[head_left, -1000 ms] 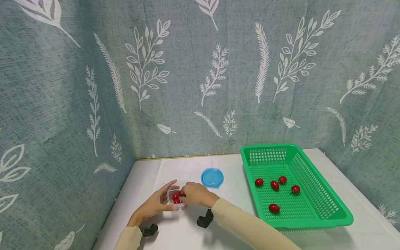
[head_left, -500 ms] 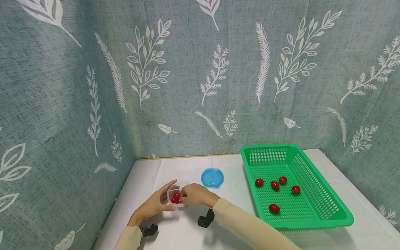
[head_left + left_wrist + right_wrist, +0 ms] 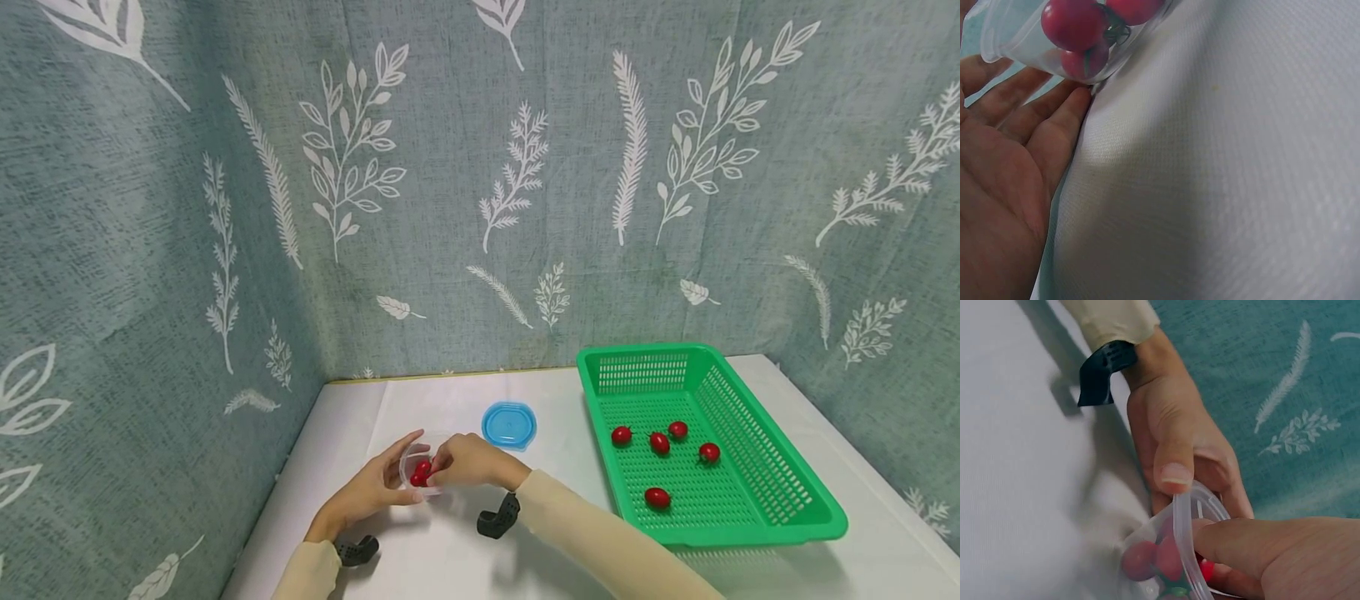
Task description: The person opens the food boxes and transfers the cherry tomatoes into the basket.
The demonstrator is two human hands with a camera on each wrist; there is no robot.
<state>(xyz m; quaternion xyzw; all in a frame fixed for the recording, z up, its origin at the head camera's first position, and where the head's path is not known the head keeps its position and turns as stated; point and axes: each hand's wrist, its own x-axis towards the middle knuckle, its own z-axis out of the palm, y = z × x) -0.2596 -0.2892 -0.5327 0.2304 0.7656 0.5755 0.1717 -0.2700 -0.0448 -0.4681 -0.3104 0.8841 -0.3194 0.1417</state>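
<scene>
A small, round, clear plastic tub (image 3: 1184, 540) sits on the white cloth-covered table (image 3: 555, 483), its mouth uncovered. Glossy red cherry tomatoes with green stems (image 3: 1072, 24) lie inside, at least three of them showing through the wall in the left wrist view. To the right is a large rectangular green plastic basket (image 3: 716, 538) with slotted sides, and five more red tomatoes (image 3: 657, 498) lie scattered across its perforated floor: two close together near the middle, one by the left wall, one to the right, one nearer the person.

The left hand (image 3: 367, 490) holds the tub in a wide, curved grip, thumb at the rim on the near side, fingers against the far side. The right hand (image 3: 474, 462) reaches into the mouth with its fingers bent and the thumb close to them, a narrow grip. In the right wrist view a bright red tomato (image 3: 1207, 569) shows between thumb and finger; whether they pinch it or only touch it, I cannot tell.

A blue plastic lid (image 3: 509, 426) with rounded corners lies flat just beyond the right hand, between tub and basket. The right hand covers part of the tub's mouth in the head view, hiding some of the contents. Patterned grey-green fabric (image 3: 450, 192) with white leaves hangs behind the table.
</scene>
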